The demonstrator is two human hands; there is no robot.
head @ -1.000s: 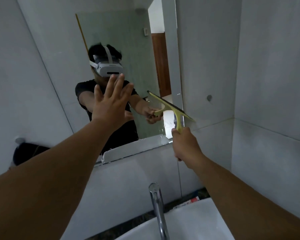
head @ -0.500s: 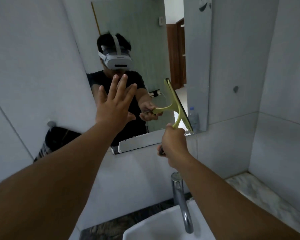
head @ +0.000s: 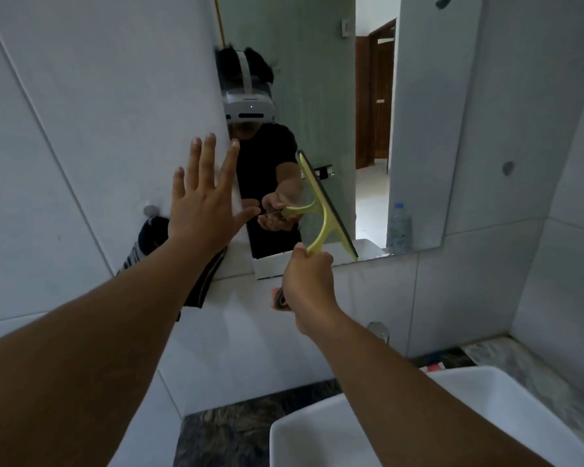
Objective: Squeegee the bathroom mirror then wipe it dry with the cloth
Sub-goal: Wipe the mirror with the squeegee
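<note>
While the right hand (head: 305,281) is closed in a fist around the handle of the yellow-green squeegee (head: 321,210), the tool rises from that fist toward twelve o'clock, and its long blade runs on a slant from about eleven o'clock down to four o'clock, lying against the lower part of the mirror (head: 415,136). The blade's lower end sits right at the mirror's bottom edge, at roughly two o'clock from the right hand. The dark end of the handle pokes out of the fist at about eight o'clock. At nine to ten o'clock from the squeegee, the left hand (head: 203,203) is spread flat with fingers apart, holding nothing, over the white tiled wall (head: 81,129) beside the mirror's left edge; whether the palm touches the wall cannot be told. A dark striped cloth (head: 149,241) hangs from a wall hook (head: 150,210) just at eight o'clock from the left hand, partly hidden behind the left forearm and well apart from the right hand. At six o'clock from both hands lies a white sink (head: 469,392) on a dark stone counter (head: 230,433).
</note>
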